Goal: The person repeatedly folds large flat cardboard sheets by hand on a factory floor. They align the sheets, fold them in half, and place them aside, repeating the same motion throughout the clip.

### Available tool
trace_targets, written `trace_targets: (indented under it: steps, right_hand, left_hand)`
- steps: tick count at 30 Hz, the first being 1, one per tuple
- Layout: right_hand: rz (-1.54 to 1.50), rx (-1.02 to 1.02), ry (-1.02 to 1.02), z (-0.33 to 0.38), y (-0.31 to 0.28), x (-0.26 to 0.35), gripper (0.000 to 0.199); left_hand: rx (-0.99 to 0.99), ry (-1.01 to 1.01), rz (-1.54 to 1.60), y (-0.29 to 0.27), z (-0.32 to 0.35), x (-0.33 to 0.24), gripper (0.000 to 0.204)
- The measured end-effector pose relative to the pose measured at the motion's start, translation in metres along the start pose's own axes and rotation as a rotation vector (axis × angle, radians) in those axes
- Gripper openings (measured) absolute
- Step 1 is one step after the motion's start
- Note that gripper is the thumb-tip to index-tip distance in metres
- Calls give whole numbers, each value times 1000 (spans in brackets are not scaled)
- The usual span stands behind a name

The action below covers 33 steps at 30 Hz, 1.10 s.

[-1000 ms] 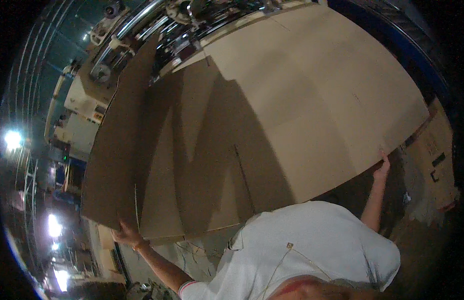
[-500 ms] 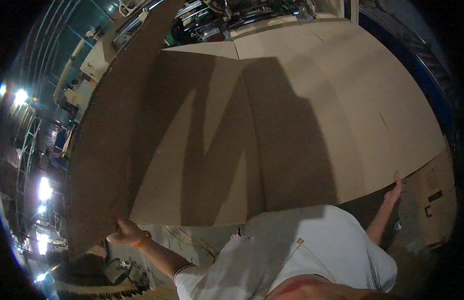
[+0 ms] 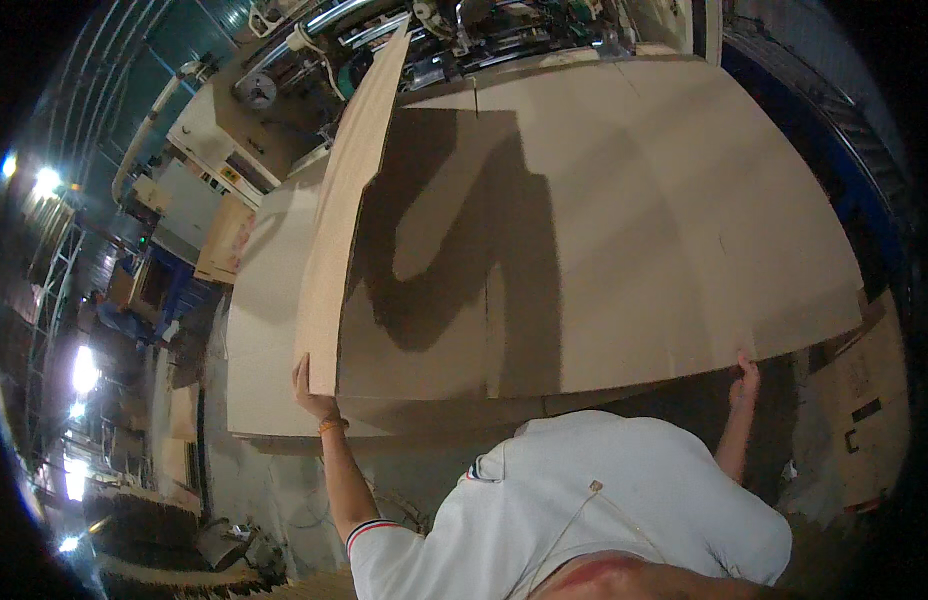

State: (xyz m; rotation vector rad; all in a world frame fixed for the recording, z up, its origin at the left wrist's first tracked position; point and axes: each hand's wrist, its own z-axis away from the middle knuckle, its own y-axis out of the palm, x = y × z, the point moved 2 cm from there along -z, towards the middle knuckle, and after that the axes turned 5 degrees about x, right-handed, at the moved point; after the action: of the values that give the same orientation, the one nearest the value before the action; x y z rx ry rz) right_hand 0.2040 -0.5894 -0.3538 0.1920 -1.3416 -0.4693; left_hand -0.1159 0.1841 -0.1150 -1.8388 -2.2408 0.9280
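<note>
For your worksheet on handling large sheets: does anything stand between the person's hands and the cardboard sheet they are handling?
Nothing visible does. The left hand already grips the near corner of the raised flap of the cardboard sheet, and the right hand touches its near right edge. Both hands meet the board directly.

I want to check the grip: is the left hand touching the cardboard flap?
Touching. The head view shows the left hand wrapped around the lower corner of the raised cardboard flap, with no gap between them.
</note>
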Motion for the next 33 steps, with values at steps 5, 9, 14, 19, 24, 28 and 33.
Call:
trace_targets:
  steps: [5, 9, 14, 19, 24, 28, 33]
  right_hand:
    - [72, 74, 266, 67, -70, 2, 53]
    - [-22, 185, 681, 56, -83, 25, 74]
    - [666, -405, 704, 24, -124, 75, 85]
    - [-150, -635, -105, -53, -183, 80, 74]
    - [-137, -435, -191, -93, -189, 106, 61]
    - [-323, -385, -246, -91, -131, 132, 54]
    - [-135, -460, -555, -12, 17, 193, 38]
  left_hand:
    - [39, -357, 247, 4, 19, 6, 31]
    - [125, -322, 269, 7, 15, 12, 32]
    - [138, -376, 151, 8, -1, 14, 32]
    - [99, -483, 23, 5, 4, 43, 30]
    - [-2, -281, -86, -8, -9, 41, 22]
    - [-132, -325, -117, -6, -4, 72, 22]
    - [-124, -427, -31, 5, 5, 97, 20]
